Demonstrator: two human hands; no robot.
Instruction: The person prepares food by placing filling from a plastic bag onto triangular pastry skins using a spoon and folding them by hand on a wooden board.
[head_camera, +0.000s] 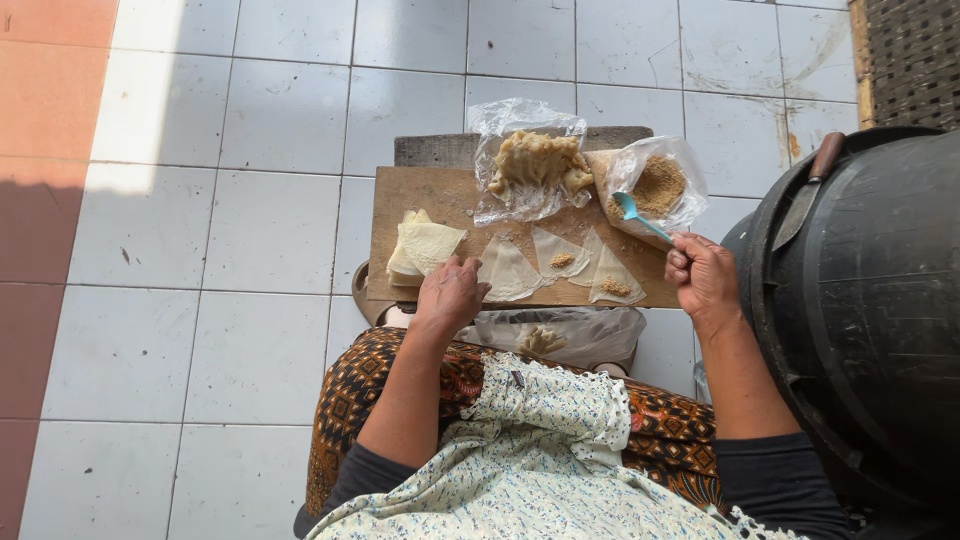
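The black barrel (860, 310) runs off the right edge. The woven mat (910, 55) is cropped at the top corner. The bowl (362, 295) under the wooden board (440, 195) barely shows, and the left hand (450, 292) hides perhaps part of a wrapper.

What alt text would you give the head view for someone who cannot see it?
Seen from above, a seated person's right hand dips a blue spoon into a bag of brown crumbs, while the left hand rests on a wooden board holding thin triangular wrappers.
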